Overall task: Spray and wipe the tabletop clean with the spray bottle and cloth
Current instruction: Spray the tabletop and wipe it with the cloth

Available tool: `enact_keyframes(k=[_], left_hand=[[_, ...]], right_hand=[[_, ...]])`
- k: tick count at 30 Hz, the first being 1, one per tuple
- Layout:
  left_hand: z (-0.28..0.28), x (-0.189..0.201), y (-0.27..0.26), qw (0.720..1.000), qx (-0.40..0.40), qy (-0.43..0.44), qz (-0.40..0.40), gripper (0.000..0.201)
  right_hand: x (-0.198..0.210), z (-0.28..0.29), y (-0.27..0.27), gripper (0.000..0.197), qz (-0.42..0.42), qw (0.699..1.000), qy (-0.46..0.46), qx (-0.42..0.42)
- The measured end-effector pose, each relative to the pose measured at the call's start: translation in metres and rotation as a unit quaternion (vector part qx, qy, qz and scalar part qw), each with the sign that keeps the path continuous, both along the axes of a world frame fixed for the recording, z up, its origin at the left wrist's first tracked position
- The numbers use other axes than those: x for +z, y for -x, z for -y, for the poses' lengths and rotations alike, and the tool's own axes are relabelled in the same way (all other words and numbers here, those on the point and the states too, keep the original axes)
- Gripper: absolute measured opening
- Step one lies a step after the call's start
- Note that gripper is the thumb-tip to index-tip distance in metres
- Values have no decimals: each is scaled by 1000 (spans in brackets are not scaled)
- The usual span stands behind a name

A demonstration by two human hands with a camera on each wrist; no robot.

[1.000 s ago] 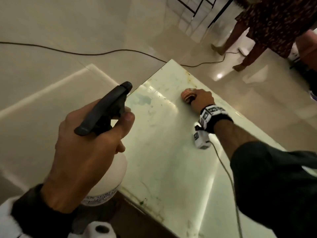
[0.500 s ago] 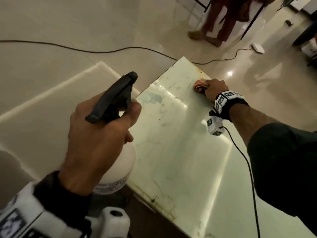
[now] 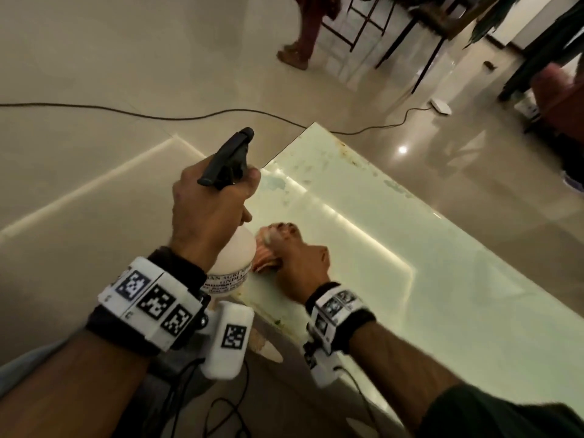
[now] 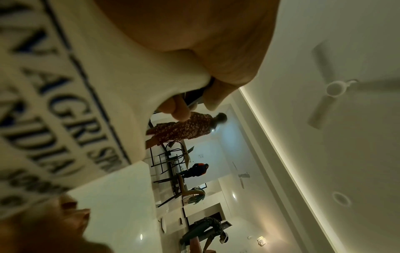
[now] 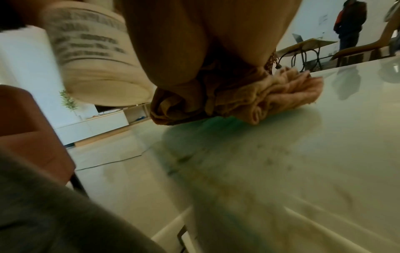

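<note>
My left hand (image 3: 215, 203) grips the neck of a white spray bottle (image 3: 234, 257) with a black trigger head (image 3: 227, 159), held in the air over the table's near left edge. The bottle's printed label (image 4: 65, 119) fills the left wrist view, with fingers curled round the neck. My right hand (image 3: 300, 257) grips a bunched pink cloth (image 3: 268, 248) and presses it on the pale glossy tabletop (image 3: 410, 263). In the right wrist view the cloth (image 5: 270, 95) lies crumpled under the hand, the bottle's base (image 5: 103, 85) just left of it. Smudges (image 3: 395, 184) mark the far tabletop.
A black cable (image 3: 158, 115) runs across the shiny floor beyond the table. Dark metal chair and table legs (image 3: 395, 42) stand at the back, with a person's legs (image 3: 303, 36) nearby. A white box (image 3: 441, 105) lies on the floor at right.
My right hand has dragged the cloth from the far corner back to the near left part of the table, beside the bottle. The left hand keeps its hold on the bottle.
</note>
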State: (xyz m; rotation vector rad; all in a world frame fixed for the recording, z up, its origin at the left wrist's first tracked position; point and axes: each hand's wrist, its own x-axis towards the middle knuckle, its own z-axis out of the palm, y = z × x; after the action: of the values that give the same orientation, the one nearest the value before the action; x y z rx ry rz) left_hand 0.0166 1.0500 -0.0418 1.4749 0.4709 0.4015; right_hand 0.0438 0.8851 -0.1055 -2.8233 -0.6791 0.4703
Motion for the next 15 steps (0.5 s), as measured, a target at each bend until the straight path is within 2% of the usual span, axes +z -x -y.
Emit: enact_keyframes(k=[4, 7, 9, 12, 14, 15], left_hand=[[4, 6, 5, 1000, -1, -4, -10, 9], [5, 8, 9, 1000, 4, -6, -22, 1], [5, 8, 13, 1000, 6, -8, -21, 7], [6, 8, 14, 1000, 9, -5, -21, 14], [6, 9, 13, 1000, 8, 1, -15, 14], [7, 9, 13, 1000, 5, -1, -14, 14]], right_hand=[[-5, 2, 54, 51, 19, 994, -80, 76], [-2, 16, 83, 53, 28, 989, -90, 118], [-1, 31, 101, 48, 10, 988, -91, 123], [12, 55, 117, 37, -31, 988, -122, 91], [27, 67, 114, 31, -87, 973, -213, 22], [32, 73, 109, 30, -83, 964, -250, -22]])
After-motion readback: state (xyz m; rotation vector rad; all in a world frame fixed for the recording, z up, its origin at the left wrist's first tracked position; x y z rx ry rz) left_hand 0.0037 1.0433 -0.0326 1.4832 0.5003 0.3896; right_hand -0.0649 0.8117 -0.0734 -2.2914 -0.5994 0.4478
